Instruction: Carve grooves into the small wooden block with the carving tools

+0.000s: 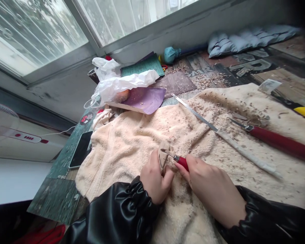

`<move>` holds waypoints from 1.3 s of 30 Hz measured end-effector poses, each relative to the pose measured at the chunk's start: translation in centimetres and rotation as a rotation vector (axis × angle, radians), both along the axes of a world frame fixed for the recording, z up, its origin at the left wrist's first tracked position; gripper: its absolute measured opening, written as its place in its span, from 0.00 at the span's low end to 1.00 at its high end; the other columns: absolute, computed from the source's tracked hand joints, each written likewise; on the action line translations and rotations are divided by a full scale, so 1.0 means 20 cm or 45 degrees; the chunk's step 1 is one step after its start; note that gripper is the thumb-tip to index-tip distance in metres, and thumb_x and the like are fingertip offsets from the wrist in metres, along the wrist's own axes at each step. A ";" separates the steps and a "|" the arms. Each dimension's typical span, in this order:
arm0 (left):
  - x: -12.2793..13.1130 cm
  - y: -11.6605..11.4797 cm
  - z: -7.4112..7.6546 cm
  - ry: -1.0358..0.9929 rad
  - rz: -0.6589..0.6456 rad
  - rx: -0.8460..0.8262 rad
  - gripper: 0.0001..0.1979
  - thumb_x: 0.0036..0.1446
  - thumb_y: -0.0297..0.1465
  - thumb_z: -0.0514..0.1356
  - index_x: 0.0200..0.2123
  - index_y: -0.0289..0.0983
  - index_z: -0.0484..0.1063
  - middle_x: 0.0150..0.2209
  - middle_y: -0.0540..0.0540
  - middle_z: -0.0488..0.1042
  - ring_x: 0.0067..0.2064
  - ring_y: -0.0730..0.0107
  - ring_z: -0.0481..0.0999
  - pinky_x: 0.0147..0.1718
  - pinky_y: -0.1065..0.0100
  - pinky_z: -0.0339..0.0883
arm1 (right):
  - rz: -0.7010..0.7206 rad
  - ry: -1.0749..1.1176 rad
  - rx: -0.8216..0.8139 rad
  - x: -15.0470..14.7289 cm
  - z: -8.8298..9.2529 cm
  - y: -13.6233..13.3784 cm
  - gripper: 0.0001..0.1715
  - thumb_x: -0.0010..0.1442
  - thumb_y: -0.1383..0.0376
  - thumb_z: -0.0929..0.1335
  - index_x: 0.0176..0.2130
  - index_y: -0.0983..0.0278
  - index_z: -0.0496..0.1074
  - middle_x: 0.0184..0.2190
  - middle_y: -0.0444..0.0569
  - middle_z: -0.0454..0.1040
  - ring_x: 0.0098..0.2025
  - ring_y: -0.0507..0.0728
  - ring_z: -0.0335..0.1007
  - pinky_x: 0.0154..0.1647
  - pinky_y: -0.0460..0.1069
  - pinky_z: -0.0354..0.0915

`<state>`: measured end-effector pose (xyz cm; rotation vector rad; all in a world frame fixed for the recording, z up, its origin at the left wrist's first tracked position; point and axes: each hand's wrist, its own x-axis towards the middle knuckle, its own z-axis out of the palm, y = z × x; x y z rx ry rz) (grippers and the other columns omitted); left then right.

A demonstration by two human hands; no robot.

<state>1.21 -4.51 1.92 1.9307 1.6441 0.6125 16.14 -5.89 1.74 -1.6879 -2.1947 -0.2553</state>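
My left hand (156, 178) is closed round a small pale piece of wood (163, 152), held upright just above a cream towel (132, 142). In my right hand (210, 186) is a carving knife (181, 162) with a red handle. Its short dark blade lies against the wood's face, near the upper end. To the right on the towel rests a second red-handled carving knife (277, 137). Between that knife and my hands lies a long thin blade with a pale wrapped handle (246, 149). Wood shavings are strewn over the towel's right half.
At the towel's left edge lies a phone (81, 149). Behind the towel are a purple folder (149, 98), a white plastic bag (127, 81), a green sheet (142, 66) and a blue wrapped bundle (170, 55). A grey cushion (249, 40) lies along the wall; a fan (5, 118) stands left.
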 end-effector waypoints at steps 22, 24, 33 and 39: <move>-0.02 0.03 0.04 -0.292 0.045 0.008 0.14 0.55 0.28 0.54 0.45 0.36 0.65 0.29 0.50 0.66 0.31 0.69 0.68 0.32 0.68 0.61 | 0.394 0.878 -0.886 0.15 0.10 0.05 0.15 0.64 0.55 0.59 0.39 0.59 0.71 0.33 0.47 0.78 0.38 0.56 0.76 0.32 0.46 0.71; -0.02 0.03 0.04 -0.261 0.016 0.031 0.15 0.55 0.28 0.54 0.46 0.35 0.64 0.31 0.49 0.67 0.32 0.67 0.69 0.32 0.68 0.61 | 0.399 0.902 -0.876 0.16 0.10 0.06 0.15 0.64 0.56 0.60 0.38 0.59 0.71 0.33 0.46 0.78 0.38 0.56 0.76 0.34 0.47 0.71; -0.02 0.02 0.05 -0.285 0.014 -0.009 0.15 0.55 0.27 0.53 0.47 0.36 0.64 0.28 0.50 0.66 0.29 0.69 0.68 0.30 0.68 0.61 | 0.351 0.808 -0.566 0.10 0.04 0.01 0.14 0.65 0.60 0.59 0.43 0.61 0.70 0.35 0.47 0.78 0.33 0.54 0.76 0.31 0.45 0.71; -0.02 0.02 0.05 -0.310 0.056 -0.058 0.13 0.55 0.28 0.54 0.45 0.36 0.65 0.26 0.52 0.63 0.27 0.70 0.65 0.30 0.68 0.60 | 0.297 0.639 -0.256 0.07 0.00 -0.03 0.17 0.65 0.59 0.60 0.47 0.66 0.68 0.37 0.53 0.77 0.31 0.56 0.76 0.28 0.48 0.71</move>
